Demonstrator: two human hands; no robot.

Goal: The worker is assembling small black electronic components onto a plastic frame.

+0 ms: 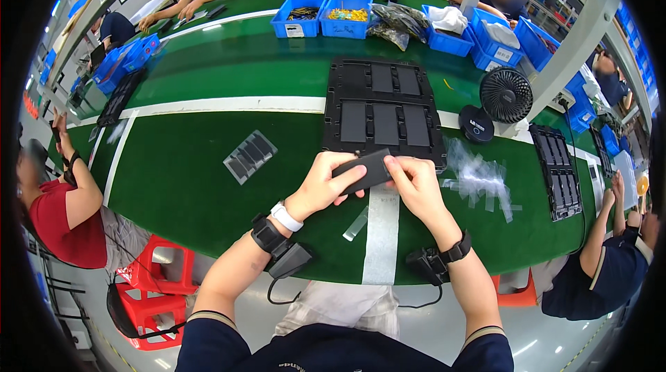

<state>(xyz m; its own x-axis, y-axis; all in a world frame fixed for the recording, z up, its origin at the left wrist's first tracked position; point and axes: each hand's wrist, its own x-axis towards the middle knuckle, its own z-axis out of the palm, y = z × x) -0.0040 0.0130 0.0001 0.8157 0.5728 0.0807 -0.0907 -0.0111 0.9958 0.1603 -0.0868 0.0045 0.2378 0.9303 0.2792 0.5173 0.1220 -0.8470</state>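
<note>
Between my hands, just above the green table, is a flat black rectangular piece [368, 172], tilted up to the right. My left hand [329, 179] is closed round its left end, thumb on top. At the upper right corner, my right hand [414, 181] pinches the piece between thumb and fingers. Right behind them lies a black compartment tray [334, 98] holding several similar dark rectangular pieces [377, 122]. A clear sheet with dark strips [250, 157] lies to the left. One small clear film strip [356, 224] rests in front of my left hand.
Crumpled clear film strips [483, 179] lie right of the tray, near a black desk fan [505, 98]. Blue bins [298, 17] with small parts stand at the back. Another black tray [556, 171] is at right. Co-workers sit around the table; red stools [156, 302] stand at lower left.
</note>
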